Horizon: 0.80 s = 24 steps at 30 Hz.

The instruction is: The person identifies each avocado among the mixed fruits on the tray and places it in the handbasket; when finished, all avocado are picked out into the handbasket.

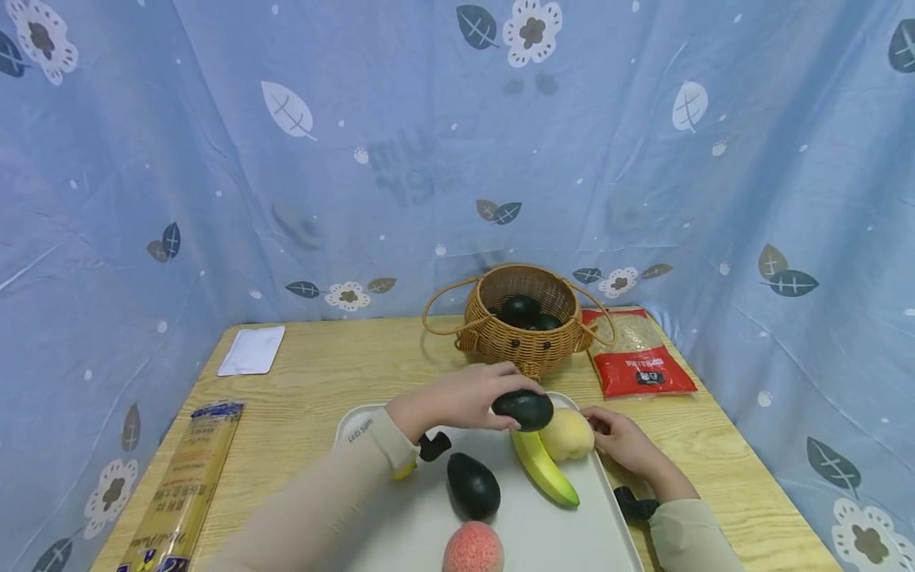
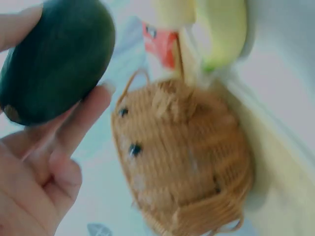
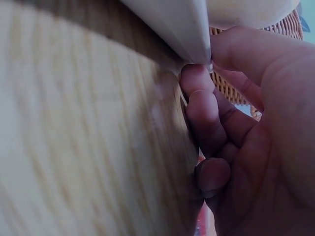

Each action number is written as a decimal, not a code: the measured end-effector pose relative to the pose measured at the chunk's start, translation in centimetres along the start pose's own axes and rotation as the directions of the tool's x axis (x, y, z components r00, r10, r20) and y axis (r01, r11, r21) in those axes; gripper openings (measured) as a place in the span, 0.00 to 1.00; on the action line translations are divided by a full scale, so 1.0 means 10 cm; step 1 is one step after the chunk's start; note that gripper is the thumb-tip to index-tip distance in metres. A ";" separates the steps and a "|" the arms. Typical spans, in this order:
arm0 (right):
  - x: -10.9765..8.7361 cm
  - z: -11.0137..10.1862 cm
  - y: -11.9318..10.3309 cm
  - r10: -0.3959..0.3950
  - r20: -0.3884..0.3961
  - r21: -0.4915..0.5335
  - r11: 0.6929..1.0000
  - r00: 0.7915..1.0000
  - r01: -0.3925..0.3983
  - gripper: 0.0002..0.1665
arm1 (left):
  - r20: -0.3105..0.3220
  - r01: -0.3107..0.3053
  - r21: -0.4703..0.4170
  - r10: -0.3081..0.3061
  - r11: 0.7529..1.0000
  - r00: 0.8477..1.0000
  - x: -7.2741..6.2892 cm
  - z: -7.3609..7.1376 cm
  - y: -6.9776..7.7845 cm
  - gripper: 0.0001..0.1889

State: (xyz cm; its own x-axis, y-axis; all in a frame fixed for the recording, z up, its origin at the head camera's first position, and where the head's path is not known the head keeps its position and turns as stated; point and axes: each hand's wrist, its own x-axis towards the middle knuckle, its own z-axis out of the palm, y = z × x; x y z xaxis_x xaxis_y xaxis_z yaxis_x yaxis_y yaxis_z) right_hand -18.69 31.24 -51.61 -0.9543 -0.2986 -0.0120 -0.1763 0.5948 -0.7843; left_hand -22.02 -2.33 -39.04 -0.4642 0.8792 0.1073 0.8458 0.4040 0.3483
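Observation:
My left hand grips a dark green avocado above the far part of the white tray. In the left wrist view that avocado sits between thumb and fingers. My right hand holds the tray's right rim; in the right wrist view the thumb lies over the rim, with curled fingers below. On the tray lie a second avocado, a banana, a pale yellow peach-like fruit and a pink round fruit. My left forearm mostly hides something yellow.
A wicker basket with looped handles stands behind the tray, holding dark avocados. Right of it lies a red bag of grain. A long pasta pack and a white card lie on the left.

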 end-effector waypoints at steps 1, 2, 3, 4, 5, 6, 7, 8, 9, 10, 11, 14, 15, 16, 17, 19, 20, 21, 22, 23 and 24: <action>0.00 0.00 0.00 0.008 0.001 0.002 1.000 1.000 -0.008 0.14 | -0.027 0.013 0.022 -0.013 1.000 1.000 0.03 -0.05 -0.03 0.31; 0.00 -0.01 0.01 0.010 0.003 0.001 1.000 1.000 -0.010 0.15 | -0.057 0.027 0.047 -0.024 0.999 0.998 0.06 -0.11 -0.06 0.32; 0.00 -0.01 0.01 0.014 0.001 0.002 1.000 1.000 -0.014 0.15 | -0.087 0.044 0.068 -0.038 0.997 0.996 0.10 -0.16 -0.08 0.32; 0.00 -0.01 0.01 0.018 0.001 0.004 1.000 1.000 -0.018 0.15 | -0.111 0.065 0.079 -0.056 0.995 0.992 0.13 -0.20 -0.11 0.32; -0.01 -0.01 0.01 0.020 -0.001 0.006 1.000 1.000 -0.020 0.14 | -0.130 0.089 0.081 -0.078 0.993 0.988 0.17 -0.25 -0.13 0.32; -0.01 -0.01 0.01 0.020 -0.002 0.011 1.000 1.000 -0.020 0.15 | -0.148 0.112 0.085 -0.099 0.990 0.984 0.21 -0.29 -0.16 0.33; -0.01 0.00 0.01 0.020 -0.001 0.014 1.000 1.000 -0.020 0.15 | -0.160 0.136 0.086 -0.121 0.987 0.980 0.24 -0.32 -0.18 0.33; -0.01 0.00 0.01 0.018 -0.002 0.014 1.000 1.000 -0.018 0.14 | -0.171 0.158 0.083 -0.143 0.984 0.975 0.28 -0.34 -0.20 0.33; -0.01 0.00 0.01 0.017 -0.003 0.014 1.000 1.000 -0.017 0.14 | -0.178 0.180 0.085 -0.163 0.980 0.970 0.32 -0.36 -0.21 0.33; -0.01 0.00 0.01 0.015 -0.002 0.016 1.000 1.000 -0.015 0.14 | -0.184 0.200 0.082 -0.182 0.976 0.966 0.36 -0.38 -0.23 0.33; -0.02 0.00 0.01 0.014 -0.002 0.016 1.000 1.000 -0.014 0.14 | -0.192 0.214 0.079 -0.195 0.974 0.962 0.39 -0.39 -0.24 0.33; -0.02 0.00 0.01 0.007 -0.006 0.009 1.000 1.000 -0.007 0.14 | -0.236 0.250 0.078 -0.226 0.965 0.945 0.51 -0.41 -0.27 0.33; -0.02 0.00 0.01 0.008 -0.010 0.011 1.000 1.000 -0.007 0.14 | -0.254 0.267 0.077 -0.240 0.961 0.937 0.54 -0.41 -0.28 0.33; -0.01 0.00 0.01 0.004 -0.010 0.012 1.000 1.000 -0.004 0.13 | -0.272 0.285 0.068 -0.257 0.956 0.927 0.57 -0.41 -0.29 0.33; -0.01 0.00 0.01 0.003 -0.012 0.012 1.000 1.000 -0.003 0.13 | -0.288 0.304 0.057 -0.276 0.951 0.917 0.60 -0.40 -0.29 0.33; -0.01 0.00 0.02 0.000 -0.014 0.012 1.000 1.000 0.000 0.13 | -0.313 0.344 0.029 -0.318 0.939 0.895 0.66 -0.39 -0.31 0.33; -0.01 0.01 0.01 -0.001 -0.015 0.013 1.000 1.000 0.001 0.13 | -0.323 0.360 0.012 -0.337 0.933 0.884 0.69 -0.39 -0.32 0.33; -0.01 0.01 0.01 0.000 -0.015 0.017 1.000 1.000 0.001 0.13 | -0.332 0.378 0.001 -0.356 0.926 0.873 0.72 -0.38 -0.32 0.33; 0.00 0.01 0.01 -0.003 -0.012 0.019 1.000 1.000 0.003 0.14 | -0.339 0.395 -0.007 -0.373 0.919 0.864 0.74 -0.38 -0.33 0.33; 0.00 0.01 0.01 -0.002 -0.010 0.023 1.000 1.000 0.002 0.14 | -0.346 0.412 -0.007 -0.389 0.911 0.854 0.77 -0.38 -0.34 0.33; 0.00 0.01 0.01 -0.001 -0.008 0.026 1.000 1.000 0.001 0.14 | -0.354 0.429 -0.004 -0.402 0.904 0.844 0.80 -0.38 -0.35 0.33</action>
State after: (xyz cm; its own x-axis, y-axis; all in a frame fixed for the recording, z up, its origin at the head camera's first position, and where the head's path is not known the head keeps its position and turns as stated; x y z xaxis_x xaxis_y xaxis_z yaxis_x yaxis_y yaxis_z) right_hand -18.68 31.26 -51.78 -0.9561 -0.2928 -0.0059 -0.1711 0.5748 -0.8002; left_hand -29.71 2.31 -35.90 -0.8252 0.4906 0.2800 0.5641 0.7407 0.3649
